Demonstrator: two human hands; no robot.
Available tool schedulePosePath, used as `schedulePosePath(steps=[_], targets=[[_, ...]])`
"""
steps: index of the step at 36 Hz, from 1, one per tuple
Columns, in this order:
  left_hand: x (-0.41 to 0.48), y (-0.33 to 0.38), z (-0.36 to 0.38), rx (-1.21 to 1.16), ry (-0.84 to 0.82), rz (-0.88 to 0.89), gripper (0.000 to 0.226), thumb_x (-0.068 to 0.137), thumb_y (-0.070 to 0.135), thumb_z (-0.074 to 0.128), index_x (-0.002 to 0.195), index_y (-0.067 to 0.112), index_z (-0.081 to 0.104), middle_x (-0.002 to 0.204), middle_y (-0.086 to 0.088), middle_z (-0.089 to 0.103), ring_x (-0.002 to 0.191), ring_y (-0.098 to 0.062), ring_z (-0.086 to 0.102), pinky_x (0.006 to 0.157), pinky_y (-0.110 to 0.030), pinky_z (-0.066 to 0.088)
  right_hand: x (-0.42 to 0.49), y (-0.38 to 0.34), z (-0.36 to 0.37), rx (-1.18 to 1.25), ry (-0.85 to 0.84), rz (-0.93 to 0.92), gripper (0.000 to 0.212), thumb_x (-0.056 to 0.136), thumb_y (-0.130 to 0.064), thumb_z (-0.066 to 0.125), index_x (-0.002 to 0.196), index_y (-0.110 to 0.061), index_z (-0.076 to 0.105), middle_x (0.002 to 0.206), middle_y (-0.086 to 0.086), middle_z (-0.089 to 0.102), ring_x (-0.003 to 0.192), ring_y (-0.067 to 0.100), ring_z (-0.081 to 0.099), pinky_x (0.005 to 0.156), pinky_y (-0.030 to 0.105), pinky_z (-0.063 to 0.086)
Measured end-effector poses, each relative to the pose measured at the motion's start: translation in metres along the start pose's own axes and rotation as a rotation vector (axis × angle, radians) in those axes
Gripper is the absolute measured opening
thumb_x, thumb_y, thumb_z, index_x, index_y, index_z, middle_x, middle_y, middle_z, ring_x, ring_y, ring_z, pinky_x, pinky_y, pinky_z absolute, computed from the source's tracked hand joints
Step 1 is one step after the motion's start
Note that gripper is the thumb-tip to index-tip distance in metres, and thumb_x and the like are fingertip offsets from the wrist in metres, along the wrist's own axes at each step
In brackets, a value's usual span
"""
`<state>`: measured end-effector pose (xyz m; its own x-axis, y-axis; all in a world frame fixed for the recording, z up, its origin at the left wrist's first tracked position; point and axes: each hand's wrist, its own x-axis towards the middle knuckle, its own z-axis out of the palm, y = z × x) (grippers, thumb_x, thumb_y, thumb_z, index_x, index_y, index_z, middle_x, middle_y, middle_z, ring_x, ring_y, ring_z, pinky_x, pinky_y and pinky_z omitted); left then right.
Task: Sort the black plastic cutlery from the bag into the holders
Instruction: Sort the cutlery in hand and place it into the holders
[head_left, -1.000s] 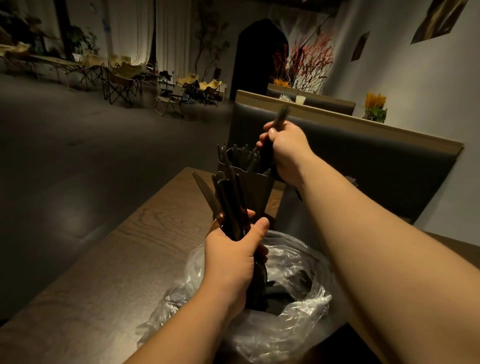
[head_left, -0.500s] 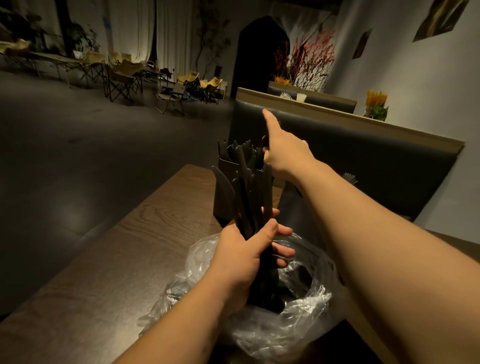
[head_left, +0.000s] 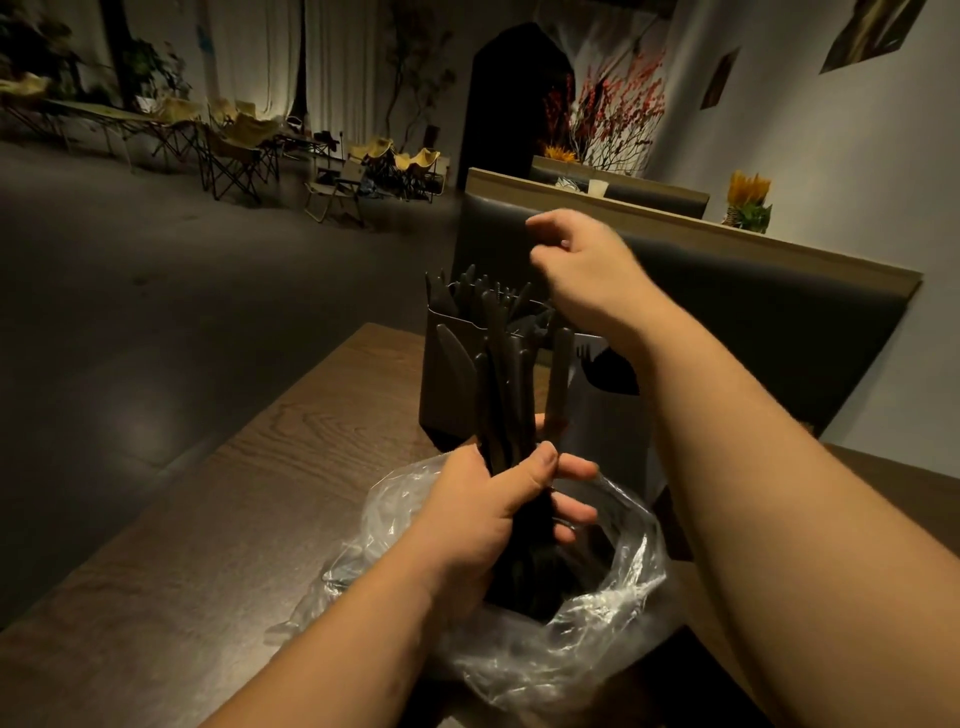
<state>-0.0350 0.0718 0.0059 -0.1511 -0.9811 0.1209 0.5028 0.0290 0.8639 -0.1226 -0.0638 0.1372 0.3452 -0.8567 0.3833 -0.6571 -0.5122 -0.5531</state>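
My left hand (head_left: 488, 514) grips a bundle of black plastic cutlery (head_left: 501, 384), knives upright, above the mouth of a clear plastic bag (head_left: 587, 639) on the wooden table (head_left: 218, 509). More black pieces lie inside the bag. Behind the bundle stands a dark holder (head_left: 444, 374) with several black forks and knives sticking out of it. A lighter holder (head_left: 608, 415) with a fork-and-spoon picture stands to its right. My right hand (head_left: 582, 270) hovers over the holders with loosely curled fingers and nothing in it.
A dark padded booth back (head_left: 769, 322) with a wooden top rail rises just behind the holders. Flowers (head_left: 748, 197) sit on the ledge at right. Folding chairs (head_left: 234, 150) stand across the dim floor at left.
My right hand put a black piece into the dark holder, let go of it, and has lifted up and to the right. My left hand raised the bundle slightly.
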Motion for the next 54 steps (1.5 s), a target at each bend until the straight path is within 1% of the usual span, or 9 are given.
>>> schedulePosePath(steps=[4,9,13,21,26,34,44,50,54], targets=[[-0.001,-0.002,0.0,0.078,0.001,-0.039,0.027,0.089,0.017,0.066,0.11,0.0,0.067,0.083,-0.009,0.074,0.069,-0.019,0.071,0.06,-0.028,0.056,-0.049,-0.032,-0.02,0.278,-0.11,-0.092,0.021,0.102,-0.035,0.051,0.109,-0.022,0.066,0.107,0.0,0.069,0.1,0.011,0.065,0.085,0.024,0.052],[-0.003,-0.005,0.004,0.103,0.018,-0.022,0.025,0.093,0.0,0.062,0.117,0.008,0.064,0.087,-0.012,0.076,0.063,-0.025,0.072,0.056,-0.032,0.058,-0.064,-0.05,-0.012,-0.323,-0.384,-0.213,0.021,0.089,-0.038,0.069,0.108,-0.028,0.068,0.107,-0.013,0.064,0.103,0.004,0.058,0.081,0.015,0.046],[0.0,-0.002,0.002,0.157,0.052,0.014,0.026,0.088,-0.001,0.068,0.114,0.005,0.065,0.088,-0.014,0.075,0.066,-0.024,0.072,0.058,-0.03,0.057,-0.052,-0.052,-0.015,-0.263,-0.347,-0.243,0.009,0.092,-0.025,0.068,0.095,-0.031,0.062,0.09,-0.017,0.059,0.094,0.003,0.058,0.084,0.018,0.048],[0.001,-0.009,0.001,0.092,0.148,-0.058,0.022,0.094,0.014,0.066,0.113,0.005,0.061,0.08,-0.008,0.068,0.059,-0.021,0.058,0.055,-0.031,0.052,-0.015,-0.032,-0.057,0.54,0.446,-0.158,0.006,0.101,-0.013,0.054,0.101,-0.015,0.06,0.109,0.01,0.067,0.095,0.018,0.071,0.069,0.027,0.061],[0.004,-0.007,-0.001,0.107,0.193,-0.039,0.04,0.081,0.039,0.071,0.108,0.011,0.06,0.063,0.002,0.054,0.048,-0.012,0.048,0.047,-0.025,0.044,0.009,-0.003,-0.047,0.215,0.849,-0.188,0.011,0.096,-0.018,0.058,0.105,-0.013,0.063,0.101,-0.003,0.068,0.09,0.004,0.067,0.077,0.021,0.057],[0.003,-0.003,-0.003,-0.01,0.166,-0.043,0.047,0.083,0.044,0.064,0.112,0.008,0.06,0.068,-0.001,0.053,0.048,-0.015,0.043,0.048,-0.027,0.037,0.009,0.012,0.008,-0.098,0.46,-0.166,0.028,0.098,-0.018,0.062,0.125,-0.016,0.054,0.11,0.0,0.061,0.098,0.008,0.054,0.067,0.007,0.037],[0.0,0.002,0.0,-0.023,0.075,-0.024,0.033,0.098,0.027,0.052,0.126,0.012,0.058,0.085,-0.008,0.071,0.066,-0.024,0.069,0.059,-0.032,0.057,0.024,0.023,0.034,-0.456,-0.066,0.078,0.035,0.095,-0.017,0.061,0.13,-0.022,0.062,0.126,0.009,0.054,0.116,0.026,0.054,0.088,0.034,0.045],[0.0,0.002,-0.001,-0.022,0.039,-0.027,0.033,0.096,0.026,0.055,0.127,0.015,0.058,0.1,-0.011,0.076,0.082,-0.028,0.074,0.068,-0.036,0.062,-0.016,0.009,0.002,0.145,0.176,0.021,0.03,0.106,-0.032,0.044,0.116,-0.017,0.068,0.095,0.0,0.067,0.084,0.008,0.06,0.075,0.025,0.049],[0.0,-0.002,-0.001,-0.064,0.01,-0.055,0.042,0.086,0.029,0.063,0.124,0.011,0.059,0.103,-0.012,0.076,0.083,-0.03,0.074,0.066,-0.037,0.06,-0.073,-0.004,-0.004,0.473,-0.078,0.126,0.029,0.099,-0.044,0.051,0.108,-0.022,0.066,0.1,-0.001,0.07,0.089,0.011,0.068,0.067,0.026,0.053]])
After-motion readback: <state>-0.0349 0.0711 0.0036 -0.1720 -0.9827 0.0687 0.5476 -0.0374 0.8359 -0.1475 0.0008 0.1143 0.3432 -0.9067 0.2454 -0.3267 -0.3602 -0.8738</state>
